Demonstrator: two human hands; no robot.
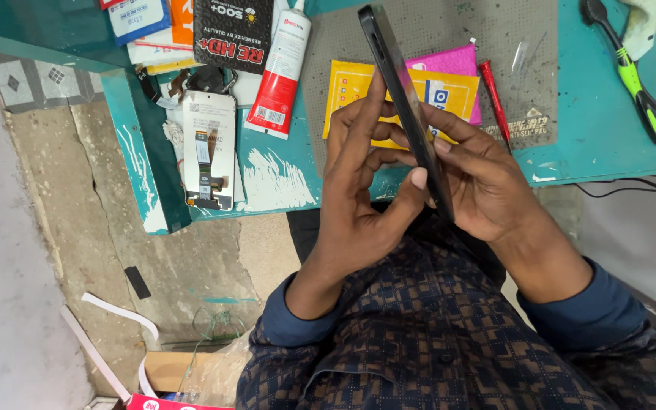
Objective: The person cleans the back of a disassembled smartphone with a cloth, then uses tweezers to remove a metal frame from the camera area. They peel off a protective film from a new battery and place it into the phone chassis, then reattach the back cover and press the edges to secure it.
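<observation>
I held the dark phone (405,110) edge-on between both hands, above the near edge of the teal table (601,129) and over my lap, so that I saw mostly its thin side running from upper left down to lower right. My left hand (358,197) pinched it from the left: the thumb pressed against the lower part of the edge, the forefinger stretched up along the side, and the other fingers curled loosely behind. My right hand (480,182) closed on it from the other side, its fingers laid across the far face and its fingertips meeting the edge near the middle. Both grips were pressed onto the phone, neither hand spread. Behind the phone, on a grey work mat (449,45), lay a yellow packet (389,99) with a pink packet (449,64) partly under it, and just right of them a red-handled screwdriver (495,102). To the left of the mat lay a white and red glue tube (282,72), and further left a phone screen part (209,148) lying face down with its flex cable showing. A black box (233,30) sat at the table's far edge. Well to the right lay a tool with a green and black handle (635,83), its cable trailing off the table.
</observation>
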